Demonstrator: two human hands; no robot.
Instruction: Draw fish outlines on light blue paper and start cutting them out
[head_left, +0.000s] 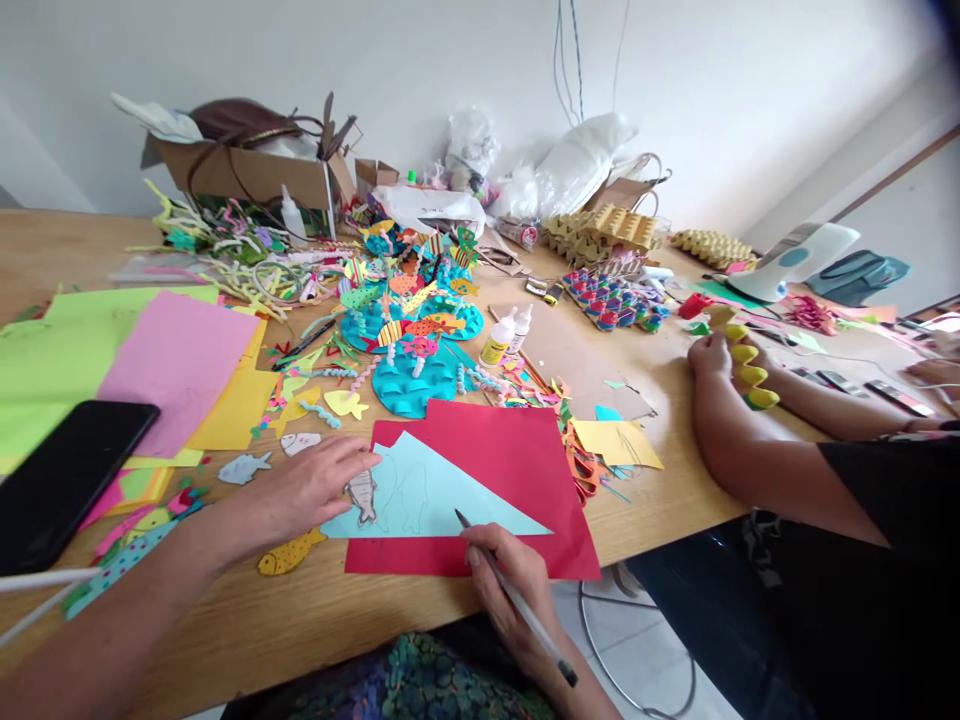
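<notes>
My right hand (514, 580) grips a pen (517, 600), its tip just above a light blue paper (457, 500). Faint pencil outlines show on that paper, which lies on a red sheet (510, 450). My left hand (322, 485) rests with fingers stretched out at the paper's left edge. Under and beside its fingertips is a grey fish cutout (363, 497). Around this hand lie a white fish cutout (298, 441), a pale blue fish cutout (244, 467) and an orange fish cutout (291, 552).
Blue egg-carton pieces (412, 385) with paper fish stand behind the red sheet. Glue bottles (496, 340) and orange scissors (585, 470) are nearby. A phone (75, 480) lies left. At right, another person's hands (712, 360) hold a yellow egg-carton strip (744, 360).
</notes>
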